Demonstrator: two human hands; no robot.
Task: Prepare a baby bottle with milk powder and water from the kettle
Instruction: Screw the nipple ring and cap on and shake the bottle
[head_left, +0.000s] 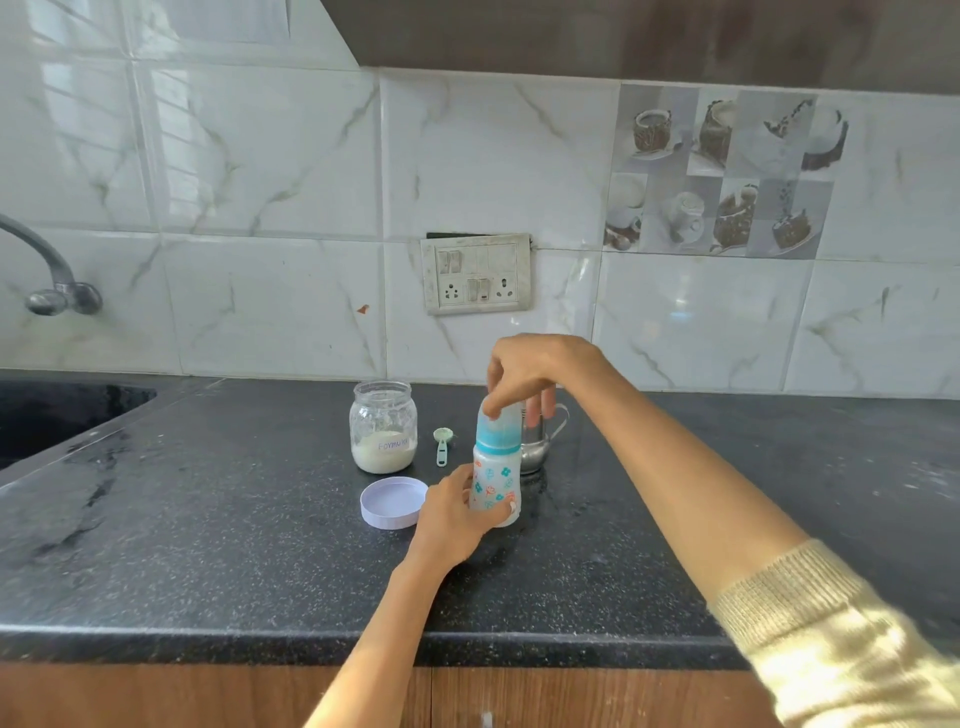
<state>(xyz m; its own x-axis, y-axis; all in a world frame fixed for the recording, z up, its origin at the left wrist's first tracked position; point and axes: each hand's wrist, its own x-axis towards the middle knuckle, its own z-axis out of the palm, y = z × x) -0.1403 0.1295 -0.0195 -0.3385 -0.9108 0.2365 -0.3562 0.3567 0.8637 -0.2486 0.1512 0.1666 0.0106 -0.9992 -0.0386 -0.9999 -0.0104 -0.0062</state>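
1. The baby bottle (496, 483) stands upright on the dark speckled counter (208, 545), near the middle of the view — clear body with blue and orange prints, and a blue collar under a see-through cap (500, 423).
2. The left hand (457, 514) comes in from 6 o'clock and grips the bottle's lower body, fingers and thumb curled round it just above the base.
3. The right hand (524, 371) reaches down from 3 o'clock over the top of the bottle; its thumb and fingertips pinch the cap at its upper end. The other fingers hang behind the cap, in front of the kettle.
4. Directly behind the bottle, at 12 o'clock from it, sits a small steel kettle (537, 441) with a thin handle — mostly hidden by the bottle and the right hand.
5. At 10 o'clock from the bottle stands an open glass jar (383, 426) labelled "Formula", with white powder at its bottom.
6. Between jar and bottle lies a pale green scoop (442, 447), bowl away from the camera.
7. The jar's white lid (393, 501) lies upturned at 9 o'clock from the bottle, just beside the left hand.
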